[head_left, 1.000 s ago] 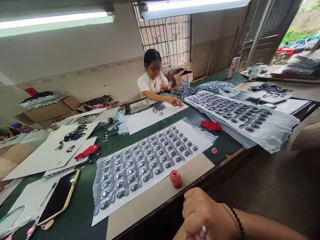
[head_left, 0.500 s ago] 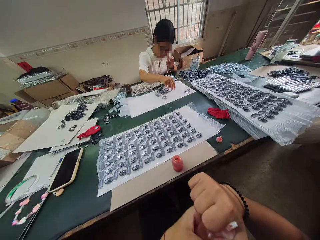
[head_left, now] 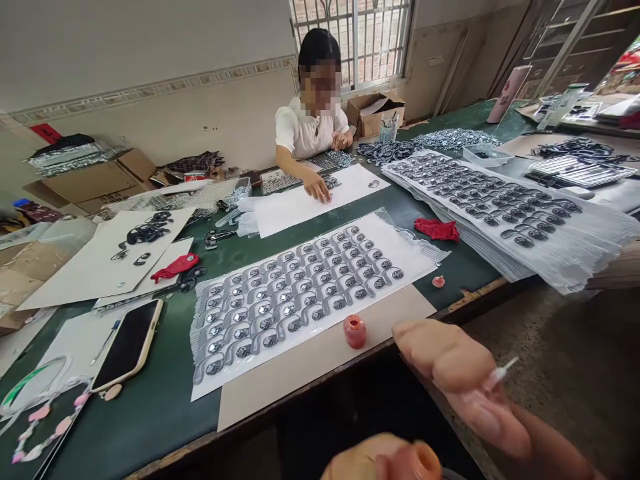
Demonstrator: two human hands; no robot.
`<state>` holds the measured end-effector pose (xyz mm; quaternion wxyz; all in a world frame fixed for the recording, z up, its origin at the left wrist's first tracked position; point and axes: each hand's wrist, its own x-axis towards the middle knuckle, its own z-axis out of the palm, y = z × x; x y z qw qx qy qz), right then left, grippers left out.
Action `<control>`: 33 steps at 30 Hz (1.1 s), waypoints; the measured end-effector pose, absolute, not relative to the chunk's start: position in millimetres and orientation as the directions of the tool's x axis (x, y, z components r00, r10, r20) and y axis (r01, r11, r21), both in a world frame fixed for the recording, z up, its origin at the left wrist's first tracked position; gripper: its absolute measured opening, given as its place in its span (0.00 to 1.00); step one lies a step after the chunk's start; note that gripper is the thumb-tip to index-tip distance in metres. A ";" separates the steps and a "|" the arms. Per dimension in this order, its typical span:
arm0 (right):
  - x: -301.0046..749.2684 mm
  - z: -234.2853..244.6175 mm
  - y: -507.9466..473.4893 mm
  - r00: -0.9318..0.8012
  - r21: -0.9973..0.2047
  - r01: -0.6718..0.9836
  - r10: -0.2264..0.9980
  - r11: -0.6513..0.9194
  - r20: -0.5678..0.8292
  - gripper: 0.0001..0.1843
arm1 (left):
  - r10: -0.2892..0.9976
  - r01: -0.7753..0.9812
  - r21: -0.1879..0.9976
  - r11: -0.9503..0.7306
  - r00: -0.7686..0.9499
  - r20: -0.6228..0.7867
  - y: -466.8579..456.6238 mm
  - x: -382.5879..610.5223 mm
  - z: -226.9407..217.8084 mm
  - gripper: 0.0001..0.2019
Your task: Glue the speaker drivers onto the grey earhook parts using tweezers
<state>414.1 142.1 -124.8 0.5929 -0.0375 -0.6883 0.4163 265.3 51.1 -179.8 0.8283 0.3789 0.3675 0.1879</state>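
At the bottom edge my left hand (head_left: 356, 459) is closed around a small coral-red bottle (head_left: 417, 461), whose open mouth faces up. My right hand (head_left: 450, 363), blurred by motion, is up and to the right of it, beyond the table edge. Its fingers pinch a small white nozzle (head_left: 500, 373) with a thin tip. A second open red bottle (head_left: 355, 331) stands on the brown board (head_left: 280, 393) near the table's front edge. Beside it lies a white sheet (head_left: 395, 233) bearing rows of grey curved pieces with dark faceted studs.
Across the table a co-worker's hand (head_left: 317, 187) touches another white sheet (head_left: 280, 217). Stacked sheets of pieces (head_left: 590, 253) stand right, overhanging the edge. A red cloth (head_left: 437, 228), a small red cap (head_left: 439, 282) and a phone (head_left: 129, 347) lie on the green table.
My hands, together before, have separated. The right moved up and right with the white nozzle; the left dropped lower, its coral-red bottle now showing. The co-worker's hand shifted left and down.
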 end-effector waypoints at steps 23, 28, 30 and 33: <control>428.5 -222.5 195.7 0.137 -0.827 0.336 0.845 0.451 0.517 0.22 | 0.957 0.887 0.387 -0.252 0.289 -0.038 136.3 178.8 -94.6 0.17; 428.0 -222.6 196.3 0.139 -0.824 0.337 0.842 0.455 0.521 0.22 | 0.956 0.909 0.336 -0.248 0.285 -0.067 139.0 179.9 -92.7 0.17; 428.1 -223.3 196.4 0.145 -0.828 0.331 0.842 0.453 0.519 0.22 | 0.955 0.912 0.320 -0.255 0.290 -0.067 140.0 179.6 -91.7 0.17; 428.2 -224.3 196.4 0.152 -0.825 0.326 0.836 0.461 0.527 0.22 | 0.954 0.915 0.305 -0.263 0.294 -0.062 140.8 180.9 -91.2 0.16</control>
